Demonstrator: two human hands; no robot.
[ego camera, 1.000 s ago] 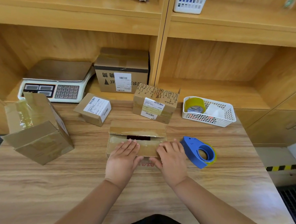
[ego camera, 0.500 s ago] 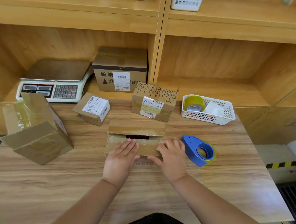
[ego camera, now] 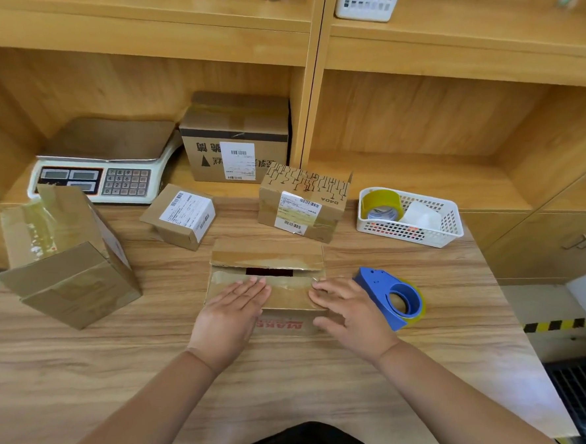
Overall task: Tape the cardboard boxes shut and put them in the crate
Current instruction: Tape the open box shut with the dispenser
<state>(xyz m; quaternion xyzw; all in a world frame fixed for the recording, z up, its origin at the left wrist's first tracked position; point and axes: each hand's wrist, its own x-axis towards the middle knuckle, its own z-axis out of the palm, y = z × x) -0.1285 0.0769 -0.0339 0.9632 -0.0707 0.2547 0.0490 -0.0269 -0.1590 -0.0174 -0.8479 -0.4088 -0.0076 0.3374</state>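
The left hand [ego camera: 232, 314] lies flat, fingers together, on the near flap of the box [ego camera: 289, 296]; the right hand [ego camera: 350, 316], fingers spread, presses its right end, beside the tape dispenser [ego camera: 392, 296].

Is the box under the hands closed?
Not fully. The box shows a dark gap between its top flaps; left hand and right hand rest on it.
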